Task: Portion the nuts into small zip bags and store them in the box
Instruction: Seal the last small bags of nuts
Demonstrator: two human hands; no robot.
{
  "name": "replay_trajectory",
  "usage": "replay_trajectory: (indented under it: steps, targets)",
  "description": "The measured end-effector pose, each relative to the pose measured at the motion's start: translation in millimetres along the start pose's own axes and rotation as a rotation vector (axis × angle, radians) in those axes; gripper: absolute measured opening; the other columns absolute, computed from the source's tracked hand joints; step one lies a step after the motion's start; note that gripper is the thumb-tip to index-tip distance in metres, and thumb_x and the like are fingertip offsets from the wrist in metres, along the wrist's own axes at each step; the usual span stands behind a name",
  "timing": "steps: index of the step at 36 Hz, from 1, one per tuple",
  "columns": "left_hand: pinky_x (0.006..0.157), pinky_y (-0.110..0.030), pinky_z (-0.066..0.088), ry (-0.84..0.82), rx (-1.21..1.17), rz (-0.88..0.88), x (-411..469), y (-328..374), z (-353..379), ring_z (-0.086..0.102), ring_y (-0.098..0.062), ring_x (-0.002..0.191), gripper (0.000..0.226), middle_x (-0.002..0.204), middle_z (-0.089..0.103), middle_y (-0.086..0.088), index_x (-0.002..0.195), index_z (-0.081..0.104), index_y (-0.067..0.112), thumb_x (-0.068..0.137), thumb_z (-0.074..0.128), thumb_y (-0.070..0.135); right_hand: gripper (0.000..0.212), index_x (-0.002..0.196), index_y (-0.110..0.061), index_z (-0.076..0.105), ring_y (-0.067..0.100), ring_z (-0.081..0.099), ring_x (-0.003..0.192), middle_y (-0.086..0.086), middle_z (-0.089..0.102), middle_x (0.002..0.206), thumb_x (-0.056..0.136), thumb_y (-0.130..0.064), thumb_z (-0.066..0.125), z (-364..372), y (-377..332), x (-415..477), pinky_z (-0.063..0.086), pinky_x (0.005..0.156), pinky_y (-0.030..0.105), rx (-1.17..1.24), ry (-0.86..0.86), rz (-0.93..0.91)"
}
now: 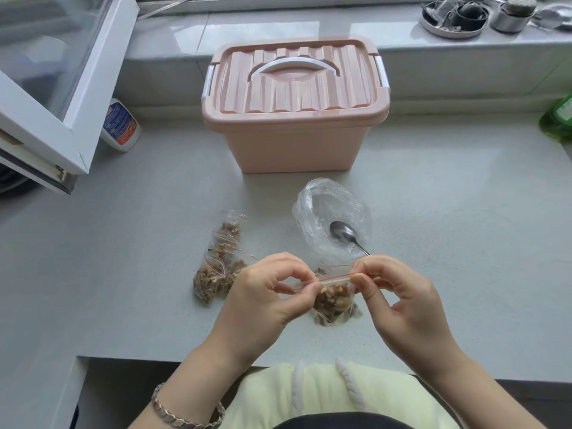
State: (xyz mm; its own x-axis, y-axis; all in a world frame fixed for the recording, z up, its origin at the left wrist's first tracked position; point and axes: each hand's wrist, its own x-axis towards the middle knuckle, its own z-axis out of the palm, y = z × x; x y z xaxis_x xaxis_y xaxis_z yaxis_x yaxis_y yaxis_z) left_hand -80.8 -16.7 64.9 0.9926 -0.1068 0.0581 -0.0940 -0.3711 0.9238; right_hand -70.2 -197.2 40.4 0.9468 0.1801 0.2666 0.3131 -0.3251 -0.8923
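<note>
Head view: a small zip bag [332,300] of walnut pieces is pinched at its red seal strip [335,277] between the curled fingers of the left hand [266,292] and right hand [402,301], just above the grey counter [123,243]. If the strip is pressed unevenly, a gap could be left and nuts spilled later. Filled bags [216,267] are heaped to the left; the pink box [291,140] behind is closed by its lid [294,88], so storing is blocked until it is opened.
</note>
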Motion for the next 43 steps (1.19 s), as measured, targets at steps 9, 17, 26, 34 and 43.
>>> replay_trajectory:
  steps: [9, 17, 26, 34, 43]
  targets:
    - [0.064, -0.02, 0.052, 0.017, 0.06, 0.016, -6, -20, -13, 0.062, -0.01, 0.074, 0.009, 0.078, 0.063, 0.011, 0.072, 0.063, 0.024, 0.076, 0.062, 0.032, 0.012, 0.085, -0.031, 0.059, 0.003, 0.061, 0.076, -0.016, 0.06, 0.087, 0.087, -0.04, 0.052, 0, 7, 0, 0.048, 0.068, 0.012, 0.012, -0.05, 0.019]
    - [0.065, -0.015, 0.049, -0.013, 0.093, -0.067, -28, -42, -6, 0.06, -0.006, 0.078, 0.011, 0.082, 0.059, 0.015, 0.071, 0.059, 0.031, 0.079, 0.055, 0.038, 0.012, 0.088, -0.031, 0.063, 0.001, 0.06, 0.082, -0.018, 0.064, 0.08, 0.078, -0.037, 0.066, 12, 23, -4, 0.047, 0.069, 0.014, -0.058, -0.378, 0.254]
    - [0.088, -0.028, 0.049, 0.348, 0.273, -0.248, -32, -84, -9, 0.057, -0.008, 0.094, 0.021, 0.097, 0.059, 0.013, 0.094, 0.063, 0.019, 0.077, 0.071, 0.009, 0.019, 0.066, -0.024, 0.063, 0.004, 0.056, 0.053, -0.004, 0.061, 0.058, 0.082, -0.018, 0.068, 65, 49, -1, 0.047, 0.059, 0.019, -0.036, -0.401, 0.45]
    - [0.111, -0.041, 0.024, 0.342, 0.459, -0.681, -25, -143, -39, 0.023, -0.024, 0.137, 0.081, 0.149, 0.027, -0.008, 0.142, 0.024, 0.01, 0.077, 0.071, 0.017, 0.017, 0.098, -0.013, 0.065, 0.014, 0.057, 0.08, -0.001, 0.06, 0.083, 0.086, -0.009, 0.054, 69, 72, 8, 0.041, 0.071, 0.022, -0.271, -0.285, 0.698]
    - [0.078, -0.033, 0.043, 0.4, 0.432, -0.697, -26, -168, -44, 0.054, -0.025, 0.099, 0.043, 0.114, 0.059, -0.012, 0.118, 0.054, 0.007, 0.079, 0.069, 0.014, 0.024, 0.11, -0.017, 0.061, 0.007, 0.056, 0.078, -0.009, 0.058, 0.083, 0.086, -0.014, 0.056, 50, 76, -5, 0.038, 0.062, 0.012, -0.231, -0.27, 0.725]
